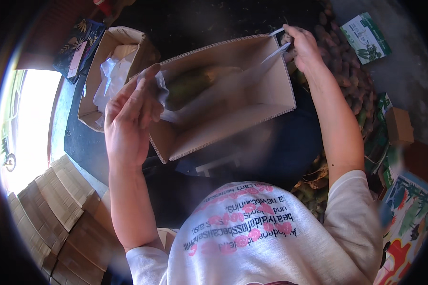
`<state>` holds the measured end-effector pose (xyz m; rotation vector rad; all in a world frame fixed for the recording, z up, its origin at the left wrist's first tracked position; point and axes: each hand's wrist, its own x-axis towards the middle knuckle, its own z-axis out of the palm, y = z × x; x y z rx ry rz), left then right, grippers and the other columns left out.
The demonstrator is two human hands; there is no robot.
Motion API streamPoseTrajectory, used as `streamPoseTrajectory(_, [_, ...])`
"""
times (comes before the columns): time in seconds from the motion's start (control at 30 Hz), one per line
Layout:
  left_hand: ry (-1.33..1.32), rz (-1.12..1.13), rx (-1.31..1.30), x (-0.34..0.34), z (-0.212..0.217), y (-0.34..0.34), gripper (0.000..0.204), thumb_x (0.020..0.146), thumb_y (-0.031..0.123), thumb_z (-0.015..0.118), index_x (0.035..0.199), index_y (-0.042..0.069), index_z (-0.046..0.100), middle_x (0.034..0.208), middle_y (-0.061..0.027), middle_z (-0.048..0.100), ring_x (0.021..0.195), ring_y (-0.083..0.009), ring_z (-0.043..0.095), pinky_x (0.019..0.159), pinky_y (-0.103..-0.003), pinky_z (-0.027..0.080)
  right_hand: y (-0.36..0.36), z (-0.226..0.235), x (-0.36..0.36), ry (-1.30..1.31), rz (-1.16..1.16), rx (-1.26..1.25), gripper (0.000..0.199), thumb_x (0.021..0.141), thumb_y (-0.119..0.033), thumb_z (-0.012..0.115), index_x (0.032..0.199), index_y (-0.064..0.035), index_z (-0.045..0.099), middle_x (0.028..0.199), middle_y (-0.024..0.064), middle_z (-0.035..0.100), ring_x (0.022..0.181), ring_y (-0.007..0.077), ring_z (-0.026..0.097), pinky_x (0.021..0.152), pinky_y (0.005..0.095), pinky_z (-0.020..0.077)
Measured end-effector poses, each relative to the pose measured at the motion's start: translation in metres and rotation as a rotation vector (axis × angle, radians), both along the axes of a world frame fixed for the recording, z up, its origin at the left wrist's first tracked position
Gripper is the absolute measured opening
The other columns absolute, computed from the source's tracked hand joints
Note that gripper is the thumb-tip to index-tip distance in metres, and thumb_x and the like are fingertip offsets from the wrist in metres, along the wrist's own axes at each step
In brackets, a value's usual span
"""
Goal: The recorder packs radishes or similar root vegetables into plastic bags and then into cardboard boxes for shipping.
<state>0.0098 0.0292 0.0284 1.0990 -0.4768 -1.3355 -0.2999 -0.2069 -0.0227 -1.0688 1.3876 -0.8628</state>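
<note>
Box (277,85): mouth open upward, near rim unobstructed. Carton (145,51): just beside the box's left end, limiting room there. Film (214,92): clear, blurred, spread across the mouth. Right hand (303,50): fingers closed on film at the far right corner. Left hand (133,109): half-curled against film; cannot tell whether gripped

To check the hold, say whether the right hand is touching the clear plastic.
Touching: the head view shows the right hand pinching the clear plastic at its edge.

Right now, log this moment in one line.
left hand: at clear plastic | right hand: holding clear plastic | open carton: beneath plastic
</note>
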Motion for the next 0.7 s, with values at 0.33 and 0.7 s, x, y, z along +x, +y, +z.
streamPoseTrajectory(0.33, [-0.164,0.210,0.311,0.002,0.000,0.003,0.036,0.102,0.014,0.051,0.132,-0.005,0.057,0.081,0.0025,0.053,0.055,-0.0032,0.037,0.056,-0.020,0.036,0.024,0.011,-0.013,0.110,0.158,0.029,0.021,0.092,-0.027,0.068,0.083,-0.0095,0.062,0.075,-0.0031,0.056,0.066,0.0100,0.054,0.052,0.0297,0.0436])
streamPoseTrajectory(0.7, [-0.304,-0.191,0.297,0.091,-0.054,0.012,0.042,0.100,0.018,0.053,0.136,-0.004,0.054,0.103,-0.0081,0.057,0.086,-0.0178,0.059,0.094,-0.034,0.053,0.079,0.145,-0.199,0.547,0.260,-0.063,0.031,0.099,-0.021,0.060,0.125,-0.0056,0.057,0.116,0.0110,0.063,0.109,0.0214,0.061,0.099,0.0447,0.0468])
